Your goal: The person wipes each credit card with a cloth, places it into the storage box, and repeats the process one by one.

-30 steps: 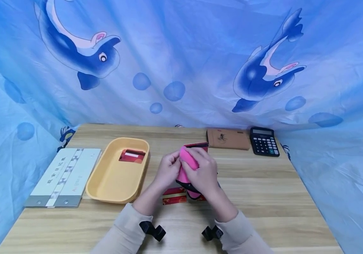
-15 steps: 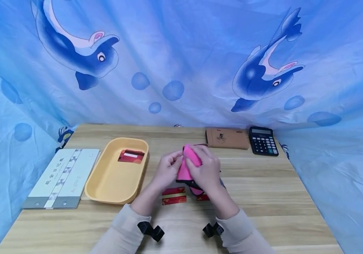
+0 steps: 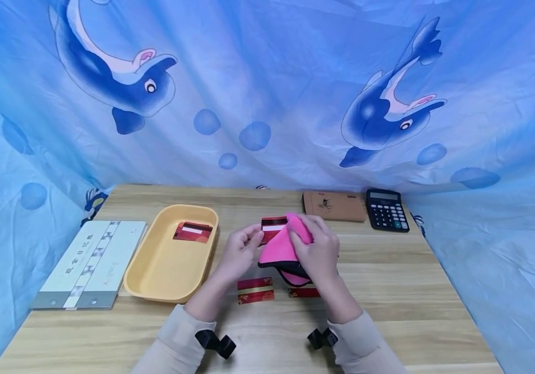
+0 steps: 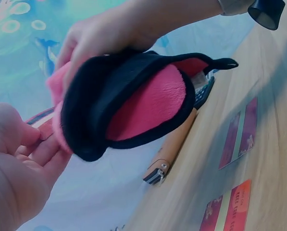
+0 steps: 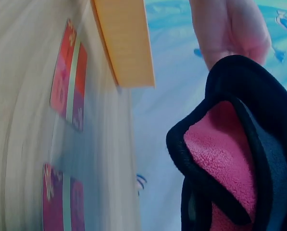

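My left hand (image 3: 241, 249) pinches the left edge of a red bank card (image 3: 270, 226) with a dark stripe and a white strip. In my right hand (image 3: 316, 246) is a folded pink plush cloth (image 3: 279, 249) with black edging, gripped between thumb and fingers. The cloth covers the right part of the card, and its loose end hangs below the hand. In the left wrist view the cloth's black-trimmed folds (image 4: 148, 106) hang beside my left fingertips. Two more red cards, a left one (image 3: 255, 290) and a right one (image 3: 303, 292), lie on the table below the hands.
A yellow tray (image 3: 138, 283) holding another red card (image 3: 193, 232) stands left, beside a white-and-grey ledger (image 3: 85, 262). At the back right are a brown wallet (image 3: 334, 206) and a black calculator (image 3: 387, 210). A blue dolphin curtain (image 3: 286, 93) hangs behind the table.
My right hand has moved right with the cloth, and my left hand slightly left. The card, mostly hidden before, now shows between them, and more of the two table cards is visible.
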{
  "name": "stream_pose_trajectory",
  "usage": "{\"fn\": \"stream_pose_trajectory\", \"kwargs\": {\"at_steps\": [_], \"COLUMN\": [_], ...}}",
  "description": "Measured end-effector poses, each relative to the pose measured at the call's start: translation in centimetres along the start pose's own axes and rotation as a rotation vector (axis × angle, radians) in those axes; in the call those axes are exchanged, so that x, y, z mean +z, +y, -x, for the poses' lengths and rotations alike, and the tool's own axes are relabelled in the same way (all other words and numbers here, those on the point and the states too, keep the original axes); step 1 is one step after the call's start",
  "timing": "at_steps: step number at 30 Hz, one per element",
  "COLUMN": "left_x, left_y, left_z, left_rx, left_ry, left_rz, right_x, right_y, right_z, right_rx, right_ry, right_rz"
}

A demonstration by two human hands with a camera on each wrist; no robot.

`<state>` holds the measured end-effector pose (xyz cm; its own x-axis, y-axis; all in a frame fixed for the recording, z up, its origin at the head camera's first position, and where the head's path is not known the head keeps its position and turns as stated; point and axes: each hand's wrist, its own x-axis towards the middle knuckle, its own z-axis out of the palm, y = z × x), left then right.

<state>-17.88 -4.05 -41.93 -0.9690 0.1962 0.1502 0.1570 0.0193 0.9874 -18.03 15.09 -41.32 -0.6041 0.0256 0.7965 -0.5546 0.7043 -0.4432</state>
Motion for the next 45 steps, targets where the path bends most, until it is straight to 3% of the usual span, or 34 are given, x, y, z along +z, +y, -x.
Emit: {"fn": "stream_pose_trajectory", "kwargs": {"at_steps": [6, 12, 24, 31, 39, 45], "left_x": [-0.7, -2.4, -6.2, -9.3, -12.9, -15.3], "left_y": [0.6, 1.1, 1.6, 1.2, 0.0, -1.1], "left_z": [0.0, -0.6, -1.3, -1.7, -1.5, -1.2], "left_rx": [0.018, -0.038, -0.108, -0.126, -0.14, -0.184], "left_ry": [0.053, 0.181, 0.298, 0.412, 0.472, 0.521], "left_rz": [0.017, 0.072, 0.11, 0.094, 0.085, 0.03], "right_x": [-0.9, -1.9, -3.3, -4.0, -4.6, -4.9], "right_y": [2.1, 3.9, 6.0, 6.9, 7.4, 7.4], "right_z": [-0.3, -0.3, 0.4, 0.7, 1.0, 1.1], "right_rx": [0.047, 0.091, 0.136, 0.179, 0.254, 0.323], "right_ry": [0.018, 0.029, 0.031, 0.034, -0.011, -0.035], "right_rz": [0.043, 0.024, 0.009, 0.014, 0.019, 0.02]}}
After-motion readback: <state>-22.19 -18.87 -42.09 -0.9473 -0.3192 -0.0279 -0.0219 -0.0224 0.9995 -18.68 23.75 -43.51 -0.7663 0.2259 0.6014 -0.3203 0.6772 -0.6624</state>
